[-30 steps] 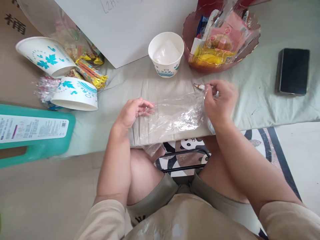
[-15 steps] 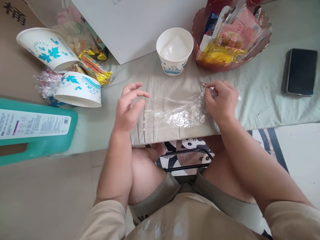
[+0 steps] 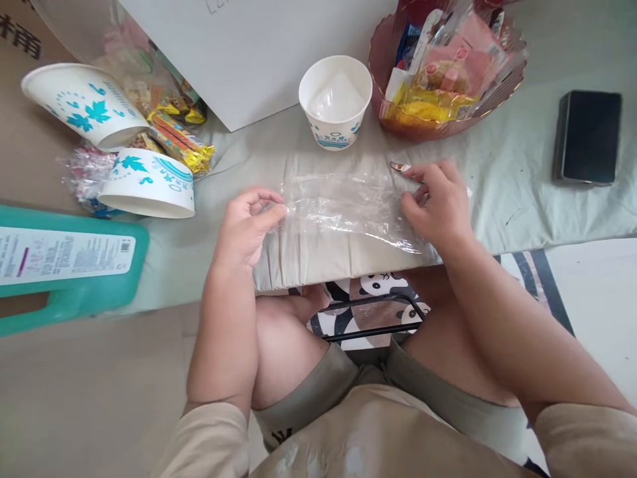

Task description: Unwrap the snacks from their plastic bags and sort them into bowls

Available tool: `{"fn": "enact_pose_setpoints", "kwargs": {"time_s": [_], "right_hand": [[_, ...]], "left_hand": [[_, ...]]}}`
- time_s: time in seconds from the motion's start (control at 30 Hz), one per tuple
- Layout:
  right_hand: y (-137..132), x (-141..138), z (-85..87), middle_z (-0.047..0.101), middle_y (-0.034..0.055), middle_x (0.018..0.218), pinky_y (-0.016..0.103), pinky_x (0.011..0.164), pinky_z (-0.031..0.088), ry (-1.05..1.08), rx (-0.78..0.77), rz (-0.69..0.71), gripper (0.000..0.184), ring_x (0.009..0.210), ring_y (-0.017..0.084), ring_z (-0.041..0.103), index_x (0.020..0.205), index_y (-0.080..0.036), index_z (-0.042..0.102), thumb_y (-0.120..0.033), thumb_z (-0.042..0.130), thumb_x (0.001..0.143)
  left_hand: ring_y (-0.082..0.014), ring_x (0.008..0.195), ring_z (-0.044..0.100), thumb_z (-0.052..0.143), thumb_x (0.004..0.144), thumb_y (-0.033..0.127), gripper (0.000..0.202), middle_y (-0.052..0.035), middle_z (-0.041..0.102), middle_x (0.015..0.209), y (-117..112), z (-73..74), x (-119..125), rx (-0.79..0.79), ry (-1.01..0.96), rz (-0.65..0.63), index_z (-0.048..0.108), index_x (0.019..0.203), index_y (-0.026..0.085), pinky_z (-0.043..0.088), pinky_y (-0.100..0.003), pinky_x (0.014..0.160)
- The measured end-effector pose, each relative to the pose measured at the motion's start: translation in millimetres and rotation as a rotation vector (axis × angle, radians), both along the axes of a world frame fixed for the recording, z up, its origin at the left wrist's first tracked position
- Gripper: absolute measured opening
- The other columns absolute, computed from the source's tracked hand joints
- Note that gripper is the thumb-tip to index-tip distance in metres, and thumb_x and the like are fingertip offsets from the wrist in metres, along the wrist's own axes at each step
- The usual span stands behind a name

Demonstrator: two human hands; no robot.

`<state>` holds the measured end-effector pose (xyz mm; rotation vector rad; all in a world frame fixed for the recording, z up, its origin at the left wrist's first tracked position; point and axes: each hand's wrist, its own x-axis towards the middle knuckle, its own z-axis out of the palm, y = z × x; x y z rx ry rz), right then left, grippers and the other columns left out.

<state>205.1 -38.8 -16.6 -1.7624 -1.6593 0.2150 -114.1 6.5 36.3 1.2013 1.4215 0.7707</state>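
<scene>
A clear plastic bag [image 3: 343, 209] lies stretched flat over the cloth-covered table between my two hands. My left hand [image 3: 246, 226] is closed, thumb and forefinger pinching the bag's left edge. At the other end, my right hand [image 3: 438, 202] rests over the bag with thumb and forefinger apart and the other fingers curled. By its forefinger tip is a small brown-and-white piece [image 3: 399, 166], too small to name. Just beyond the bag stands an upright paper cup [image 3: 336, 126] with blue print and clear plastic inside.
A pink glass bowl [image 3: 423, 133] of packaged snacks stands behind, beside a white box [image 3: 259, 60]. Two paper cups [image 3: 89, 109] and wrapped snacks [image 3: 182, 143] lie at left, near a green jug [image 3: 99, 289]. A black box-shaped object [image 3: 590, 136] is at right.
My left hand has gone from spread fingers to pinching the bag's edge. My right thumb and forefinger have parted, and the bunched bag has spread out flatter.
</scene>
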Motion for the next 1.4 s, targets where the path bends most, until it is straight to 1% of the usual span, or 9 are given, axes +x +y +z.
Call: {"fn": "enact_pose_setpoints", "kwargs": {"time_s": [0.2,0.5,0.67,0.8,0.9,1.07,1.17,1.27,1.4], "right_hand": [[-16.6,-8.8,6.2,0.058,0.0145,0.128,0.055,0.092,0.051,-0.227,-0.034,0.036,0.066,0.112,0.034,0.06,0.136,-0.029,0.061,-0.015,0.061,0.072],[-27.7,-19.3,15.8,0.051,0.0139,0.146,0.065,0.103,0.044,-0.281,-0.167,0.112,0.077,0.133,0.041,0.052,0.142,-0.036,0.056,-0.008,0.058,0.071],[-38.6,0.9,28.9,0.052,0.0148,0.148,0.069,0.113,0.042,-0.06,-0.182,0.272,0.073,0.14,0.043,0.05,0.145,-0.032,0.054,-0.025,0.069,0.074],[-29.1,-6.8,39.0,0.057,0.0136,0.152,0.059,0.121,0.043,0.319,-0.155,0.372,0.074,0.144,0.036,0.053,0.146,-0.029,0.052,-0.047,0.079,0.08],[-14.5,-30.2,40.8,0.066,0.0142,0.143,0.054,0.111,0.054,0.563,-0.312,0.516,0.086,0.132,0.033,0.064,0.144,-0.026,0.054,-0.052,0.088,0.07],[-5.4,-55.9,39.0,0.073,0.0029,0.073,0.034,0.063,0.055,0.637,-0.657,0.6,0.016,0.067,0.02,0.069,0.085,-0.021,0.068,-0.037,0.07,0.082],[-7.1,-60.6,34.3,0.07,0.0001,0.066,0.031,0.058,0.051,0.718,-0.478,0.388,0.012,0.059,0.017,0.066,0.08,-0.023,0.064,-0.034,0.067,0.083],[-7.3,-64.4,29.8,0.074,-0.0001,0.072,0.032,0.061,0.053,0.726,-0.295,0.2,0.01,0.062,0.016,0.069,0.084,-0.024,0.062,-0.033,0.066,0.085],[-5.6,-66.6,27.8,0.076,-0.0002,0.074,0.031,0.062,0.054,0.689,-0.233,0.135,0.013,0.063,0.017,0.072,0.089,-0.024,0.061,-0.036,0.065,0.088]], "left_hand": [[-0.0108,0.07,0.061,0.083,0.065,0.025,0.037,-0.0033,0.073,0.098,-1.1,7.7,5.2,-0.098,0.011,0.039,0.065,0.097,0.022,0.042,-0.02,0.053],[-0.0148,0.077,0.067,0.082,0.069,0.03,0.035,0.0044,0.056,0.072,4.1,-2.4,16.7,0.035,-0.053,0.007,0.061,0.096,0.026,0.054,-0.025,0.066],[-0.0226,0.095,0.074,0.083,0.061,0.032,0.045,0.0031,0.053,0.077,10.9,4.0,13.5,-0.036,-0.157,-0.023,0.056,0.097,0.03,0.047,-0.023,0.053],[-0.0175,0.076,0.07,0.084,0.055,0.031,0.049,0.0039,0.049,0.077,7.2,7.2,11.1,-0.049,-0.223,-0.114,0.053,0.092,0.029,0.032,-0.019,0.041],[-0.0121,0.062,0.063,0.085,0.053,0.026,0.047,0.0045,0.052,0.079,3.4,7.4,11.3,-0.042,-0.315,-0.257,0.052,0.086,0.026,0.04,-0.021,0.044],[-0.0207,0.094,0.075,0.088,0.053,0.023,0.066,0.004,0.065,0.098,7.2,9.2,10.1,-0.047,-0.464,-0.234,0.057,0.111,0.035,0.058,-0.027,0.068],[-0.0282,0.136,0.063,0.085,0.063,0.05,0.066,-0.0027,0.069,0.13,8.8,6.3,15.9,-0.049,-0.523,-0.062,0.055,0.12,0.034,0.06,-0.036,0.096],[-0.0355,0.14,0.06,0.064,0.075,0.078,0.066,-0.0133,0.07,0.134,1.8,0.5,33.8,-0.129,-0.468,-0.073,0.06,0.115,0.025,0.06,-0.045,0.099],[-0.0313,0.115,0.074,0.079,0.074,0.048,0.048,-0.0139,0.076,0.117,-9.8,-7.3,61.4,-0.172,-0.305,-0.185,0.065,0.11,0.019,0.062,-0.044,0.093]]}}
